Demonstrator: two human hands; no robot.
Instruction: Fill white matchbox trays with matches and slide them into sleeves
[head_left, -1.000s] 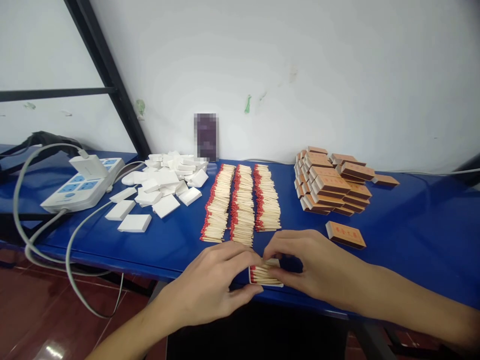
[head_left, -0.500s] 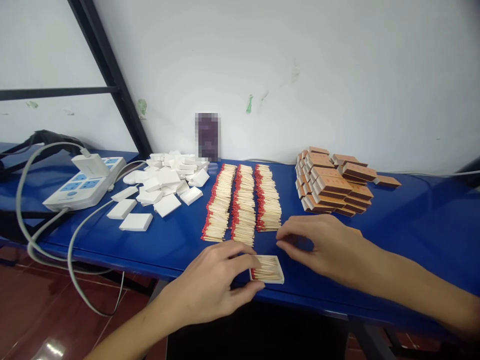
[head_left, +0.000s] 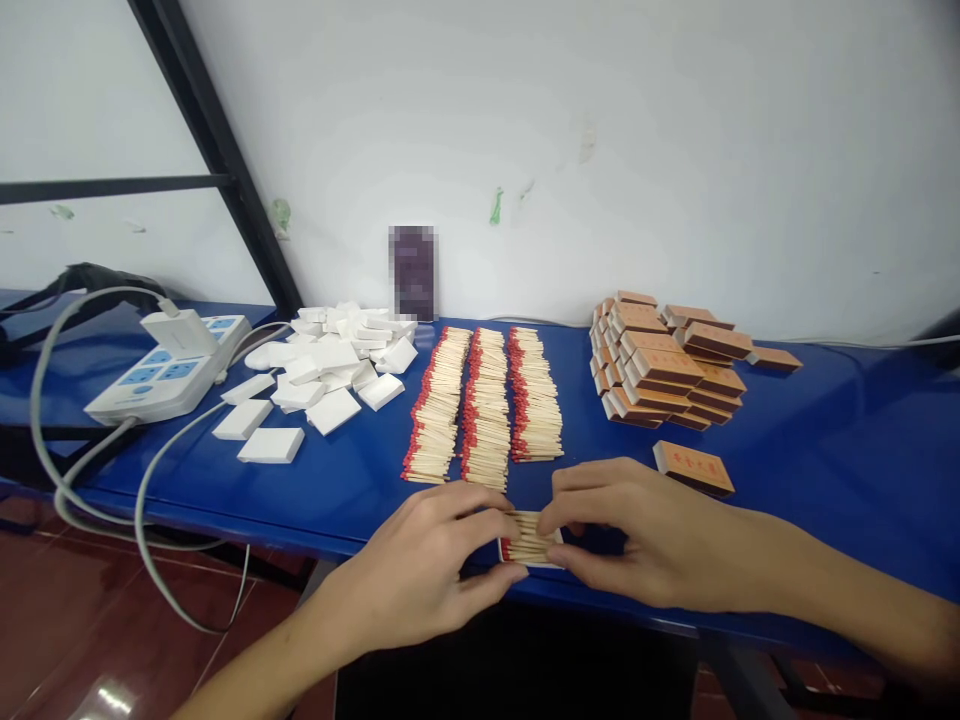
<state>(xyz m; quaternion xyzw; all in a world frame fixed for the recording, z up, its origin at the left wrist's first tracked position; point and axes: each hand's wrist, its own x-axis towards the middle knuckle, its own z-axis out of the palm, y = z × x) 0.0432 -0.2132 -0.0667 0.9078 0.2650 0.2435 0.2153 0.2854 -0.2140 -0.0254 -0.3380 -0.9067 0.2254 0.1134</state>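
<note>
A small white matchbox tray (head_left: 531, 564) filled with red-tipped matches (head_left: 526, 546) lies at the blue table's front edge. My left hand (head_left: 442, 550) grips its left end between thumb and fingers. At the right end, my right hand (head_left: 622, 530) has thumb and index fingertips on the matches inside, partly covering the tray. Behind the tray run three rows of loose matches (head_left: 486, 410), red heads to the left. A brown matchbox sleeve (head_left: 694, 466) lies just beyond my right hand.
A heap of white trays (head_left: 334, 365) is on the left, and a stack of brown matchbox sleeves (head_left: 660, 365) at the back right. A power strip (head_left: 169, 370) with a white cable (head_left: 146, 500) occupies the far left. A blurred dark rectangle (head_left: 415, 272) leans on the wall.
My right hand has moved left and down from beside the match rows onto the tray's right end, uncovering the single brown sleeve. My left hand stays on the tray.
</note>
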